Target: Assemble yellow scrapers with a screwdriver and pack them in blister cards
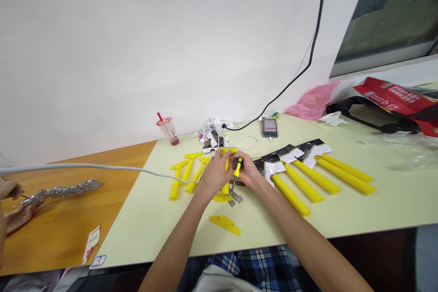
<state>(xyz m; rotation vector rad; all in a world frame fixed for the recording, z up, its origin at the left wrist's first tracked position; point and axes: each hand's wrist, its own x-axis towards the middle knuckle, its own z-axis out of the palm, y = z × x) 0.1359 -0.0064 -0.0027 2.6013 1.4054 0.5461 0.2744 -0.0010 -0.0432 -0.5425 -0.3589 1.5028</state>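
My left hand (pixel 217 172) is closed around a yellow T-shaped scraper (pixel 225 188), whose wide head pokes out above the fingers. My right hand (pixel 247 172) grips a screwdriver (pixel 237 167) with a green and yellow handle, its shaft slanting down. Both hands are close together, and my fingers partly hide the scraper. Just below them lie small metal blades (pixel 236 198) and a yellow piece on the table. Nearer to me rests a loose yellow plate (pixel 225 225) with two holes. Several more yellow scraper handles (pixel 174 185) lie to the left of my left hand.
Several yellow-handled scrapers (pixel 290 196) with black and white card sleeves lie to the right. A drink cup (pixel 168 131), a power strip (pixel 230 125) and a small device (pixel 269 127) stand along the wall. A grey cable (pixel 102 166) crosses at left, near another person's hands (pixel 20 216).
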